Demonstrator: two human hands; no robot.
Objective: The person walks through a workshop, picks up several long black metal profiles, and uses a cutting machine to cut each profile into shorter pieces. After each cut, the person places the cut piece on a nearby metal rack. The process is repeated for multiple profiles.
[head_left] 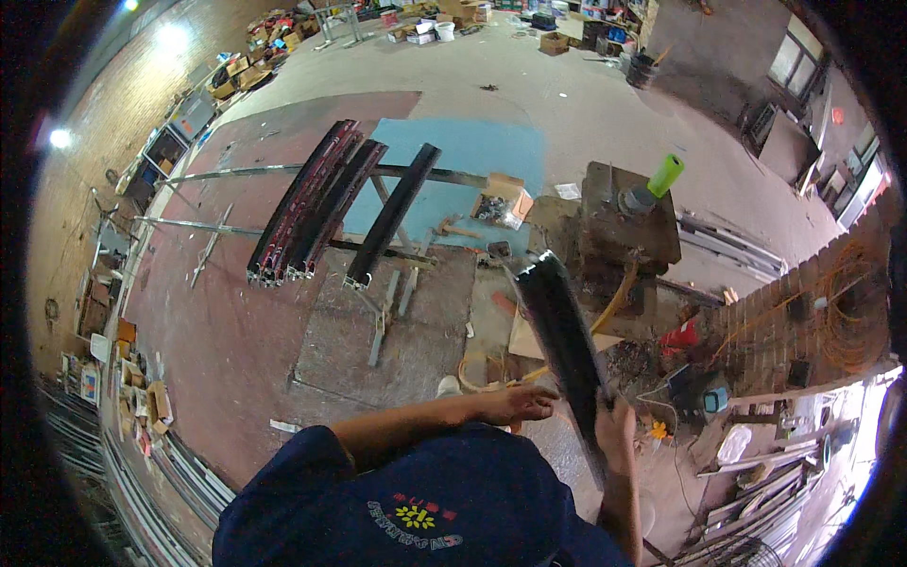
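A long black metal profile (565, 345) slants up and away in front of me, its cut end shining at the far tip. My right hand (616, 425) is wrapped round its lower part. Just left of the profile, my left hand (518, 404) has its fingers stretched out and holds nothing; a small gap appears between it and the profile. Ahead on the left, several similar dark profiles (312, 203) lie side by side across two metal rails, some with reddish printed film. A single black profile (395, 213) rests apart to their right.
A cardboard box (503, 200) of small parts sits near the rail's right end, with a hammer (453, 228) nearby. Right of it stands a heavy brown workbench (628, 222) bearing a green roll (666, 176). A yellow hose (491, 380) trails on the floor. Metal bars (189, 472) lie along the left wall.
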